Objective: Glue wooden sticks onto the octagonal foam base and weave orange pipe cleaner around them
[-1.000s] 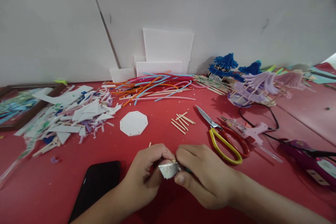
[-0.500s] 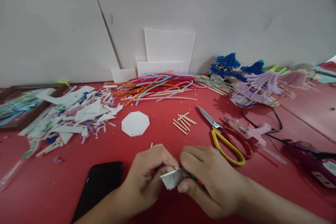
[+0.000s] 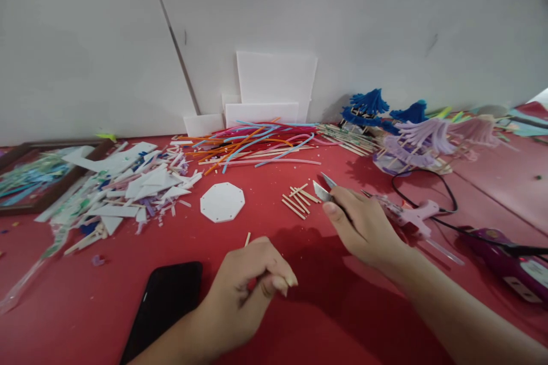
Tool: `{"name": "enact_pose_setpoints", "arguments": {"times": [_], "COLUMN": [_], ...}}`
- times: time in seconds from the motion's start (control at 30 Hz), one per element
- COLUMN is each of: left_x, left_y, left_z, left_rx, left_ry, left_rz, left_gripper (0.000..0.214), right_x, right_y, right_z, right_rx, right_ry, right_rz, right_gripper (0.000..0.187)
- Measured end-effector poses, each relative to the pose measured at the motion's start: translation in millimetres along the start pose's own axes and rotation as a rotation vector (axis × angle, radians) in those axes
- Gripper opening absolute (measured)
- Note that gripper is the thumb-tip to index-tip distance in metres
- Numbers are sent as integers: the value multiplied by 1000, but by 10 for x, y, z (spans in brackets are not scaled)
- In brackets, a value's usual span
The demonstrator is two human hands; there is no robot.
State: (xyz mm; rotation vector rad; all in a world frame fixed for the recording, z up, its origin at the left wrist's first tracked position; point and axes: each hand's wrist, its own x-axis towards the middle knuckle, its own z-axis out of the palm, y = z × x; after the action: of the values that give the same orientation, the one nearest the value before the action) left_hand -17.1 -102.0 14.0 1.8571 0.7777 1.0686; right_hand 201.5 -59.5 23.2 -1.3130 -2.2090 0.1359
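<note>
My left hand point(image 3: 252, 282) rests on the red table point(image 3: 77, 296) with its fingers curled into a pinch. A thin wooden stick point(image 3: 247, 238) pokes out behind its knuckles. My right hand point(image 3: 366, 225) is closed round a craft knife point(image 3: 320, 190), its silver blade pointing left at a small heap of short wooden sticks point(image 3: 299, 198). The tip of a pair of scissors point(image 3: 329, 180) shows just above the blade; the handles are hidden under my right hand. A white octagon piece point(image 3: 222, 202) lies left of the sticks.
A black phone point(image 3: 166, 302) lies by my left wrist. White foam scraps point(image 3: 128, 182) are heaped at left, beside a framed tray point(image 3: 34, 174). Coloured strips point(image 3: 252, 142) and white boards point(image 3: 274, 85) are at the back. A glue gun point(image 3: 411, 214), cable, purple device point(image 3: 505, 256) and tasselled models point(image 3: 411, 131) are on the right.
My right hand has pulled away from my left and moved up and right with the knife, over the scissors. My left hand has stayed in place, still pinched.
</note>
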Motion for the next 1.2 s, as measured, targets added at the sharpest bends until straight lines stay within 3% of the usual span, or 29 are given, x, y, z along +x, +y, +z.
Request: {"name": "enact_pose_setpoints", "arguments": {"times": [0.07, 0.23, 0.43, 0.77, 1.2], "left_x": [7, 24, 13, 2, -3], "left_y": [-30, -84, -90, -85, -58], "left_z": [0, 5, 7, 19, 24], "left_rx": [16, 50, 115, 95, 80], "left_ry": [54, 65, 53, 18, -16], "left_rz": [-67, -127, -102, -154, -209], "left_gripper": [23, 21, 22, 23, 27], "right_x": [-9, -148, -170, -152, -157], "right_y": [-3, -267, -339, -333, -307], "right_z": [15, 98, 164, 124, 111], "right_rx": [12, 138, 262, 201, 208], "right_ry": [33, 99, 195, 245, 118], "right_rz": [-56, -391, -496, -534, -506], "right_gripper": [25, 16, 26, 19, 17]}}
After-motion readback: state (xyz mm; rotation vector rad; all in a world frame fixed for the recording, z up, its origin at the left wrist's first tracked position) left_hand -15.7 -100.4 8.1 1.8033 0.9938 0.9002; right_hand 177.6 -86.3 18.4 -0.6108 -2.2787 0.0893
